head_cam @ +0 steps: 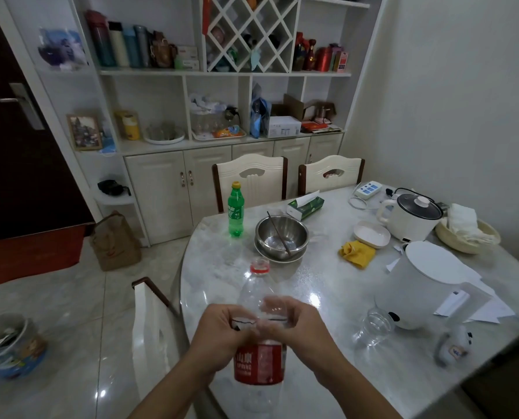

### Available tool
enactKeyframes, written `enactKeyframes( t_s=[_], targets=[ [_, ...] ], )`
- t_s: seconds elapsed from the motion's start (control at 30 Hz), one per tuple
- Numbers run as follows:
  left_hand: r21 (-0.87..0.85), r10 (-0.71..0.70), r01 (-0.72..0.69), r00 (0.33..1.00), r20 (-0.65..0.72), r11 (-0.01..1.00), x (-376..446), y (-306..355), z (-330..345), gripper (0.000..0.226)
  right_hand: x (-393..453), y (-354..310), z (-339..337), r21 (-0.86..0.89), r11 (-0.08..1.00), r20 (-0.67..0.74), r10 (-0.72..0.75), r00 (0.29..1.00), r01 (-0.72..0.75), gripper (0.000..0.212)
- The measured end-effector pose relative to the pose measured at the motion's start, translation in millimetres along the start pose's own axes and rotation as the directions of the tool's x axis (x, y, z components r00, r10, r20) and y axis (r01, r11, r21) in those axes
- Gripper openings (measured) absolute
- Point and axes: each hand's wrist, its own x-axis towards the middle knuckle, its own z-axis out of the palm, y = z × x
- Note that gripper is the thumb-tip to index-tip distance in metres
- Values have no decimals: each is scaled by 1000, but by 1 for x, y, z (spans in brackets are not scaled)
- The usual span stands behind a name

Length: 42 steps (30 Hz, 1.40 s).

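A clear plastic water bottle [256,290] with a red label and a red neck ring is held over the near edge of the marble table [321,285], its mouth pointing away from me. My left hand [219,331] grips its middle from the left. My right hand [285,323] grips it from the right, fingers curled over the top of the body. Both hands meet just above the red label, where a dark line runs round the plastic. The bottle's mouth has no cap.
On the table stand a green soda bottle [236,209], steel bowls with chopsticks [281,237], a tissue box [305,204], a yellow cloth [357,253], a white kettle [424,285], a small glass jar [373,326] and a white cooker [409,217]. A chair [152,325] stands at left.
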Motion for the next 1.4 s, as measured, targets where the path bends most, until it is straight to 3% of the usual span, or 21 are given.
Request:
enactKeyframes(
  t_s=[0.07,0.13,0.4,0.83,0.97,1.03,1.1,1.17,1.23,1.4],
  targets=[
    [-29,-4,2,998,-56,1000,3,4,-4,14,-5,6,0,-13,998,113,69,991,-68,47],
    [-57,3,-7,997,-76,998,5,6,-5,19,-10,14,3,-25,996,153,88,984,-85,42],
    [-82,-10,2,996,-91,997,3,2,0,19,-16,26,17,-33,997,-36,73,997,-75,17],
    [-147,-102,95,994,-40,985,4,-20,4,31,-18,35,20,60,993,-72,109,992,-104,27],
    [-153,-94,104,993,72,983,5,-30,3,30,-18,44,18,73,989,-97,137,986,-131,26],
    [-232,-117,137,989,95,963,8,-37,-2,30,-18,50,15,72,986,-133,157,979,-148,24],
    [-325,-206,203,978,26,924,17,-50,-9,38,-17,55,12,80,982,-153,183,971,-172,20],
    [-221,-264,234,958,-114,947,30,-68,-15,26,-17,59,8,84,978,-162,204,966,-192,20],
    [31,-280,295,931,-234,955,45,-93,-21,16,-16,61,5,90,973,-175,226,958,-213,23],
    [531,-272,359,933,-236,768,71,-143,-20,46,-16,65,2,69,967,-180,254,950,-245,25]
  ],
)
